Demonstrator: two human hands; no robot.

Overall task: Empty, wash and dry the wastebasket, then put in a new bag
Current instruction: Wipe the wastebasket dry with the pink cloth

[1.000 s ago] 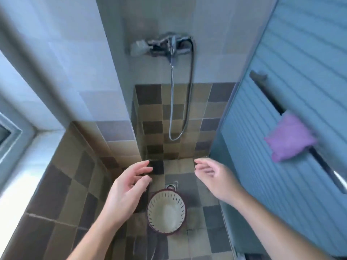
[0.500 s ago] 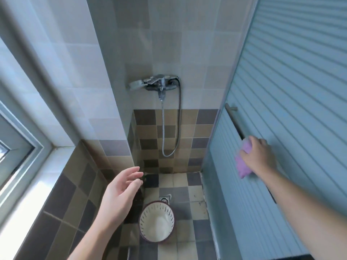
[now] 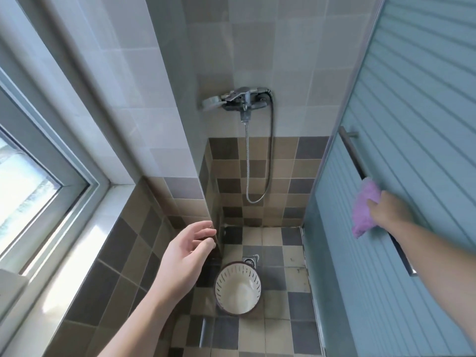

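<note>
Step in hand, by my read: taking the purple cloth (image 3: pixel 364 208) off the door bar (image 3: pixel 356 157) to dry the basket (image 3: pixel 238 288). To do it well, lift the cloth up and clear of the bar rather than dragging it along, get a full handful so no corner trails, then bring it down into the basket and wipe the slotted wall and the bottom. Right hand (image 3: pixel 390 211), far right, is closed around the cloth at the bar. Left hand (image 3: pixel 185 258) is half open, fingers loosely curled, holding nothing, hovering near the left wall corner. Basket stands upright on the tiled floor (image 3: pixel 296 315), mouth up, looks empty, just near of the drain (image 3: pixel 249 260), well below both hands.
</note>
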